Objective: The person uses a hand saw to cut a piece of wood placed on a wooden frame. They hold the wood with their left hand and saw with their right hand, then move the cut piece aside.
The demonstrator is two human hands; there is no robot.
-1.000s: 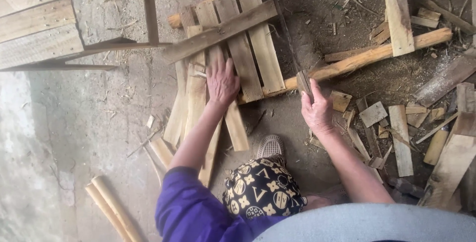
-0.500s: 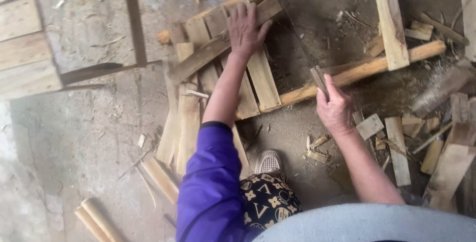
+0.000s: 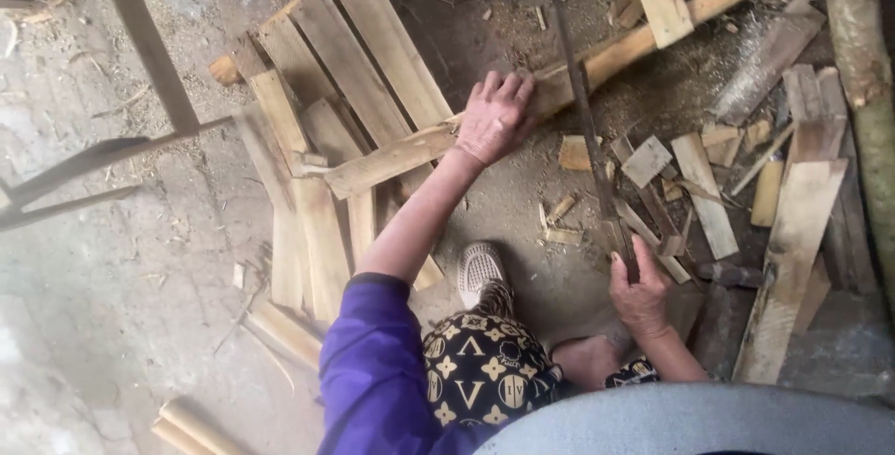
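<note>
My left hand (image 3: 496,117) presses flat on a long wooden beam (image 3: 643,40) where a loose plank (image 3: 392,161) lies across it. My right hand (image 3: 640,295) grips the wooden handle of a hand saw (image 3: 587,129), whose thin dark blade runs up and away across the beam just right of my left hand. The beam lies diagonally on the dirt ground, partly under a rough pallet of nailed slats (image 3: 354,63). My foot in a pale shoe (image 3: 478,268) rests below the left hand.
Several short offcuts and boards (image 3: 709,194) litter the ground at the right, beside a long weathered plank (image 3: 792,259). Loose slats (image 3: 312,241) lie at the left, round sticks (image 3: 191,427) at the bottom left. A dark metal frame (image 3: 140,45) stands at the upper left.
My left hand moved from the pallet slats down and right onto the beam beside the saw. My right hand drew the saw handle back toward me. The view shifted.
</note>
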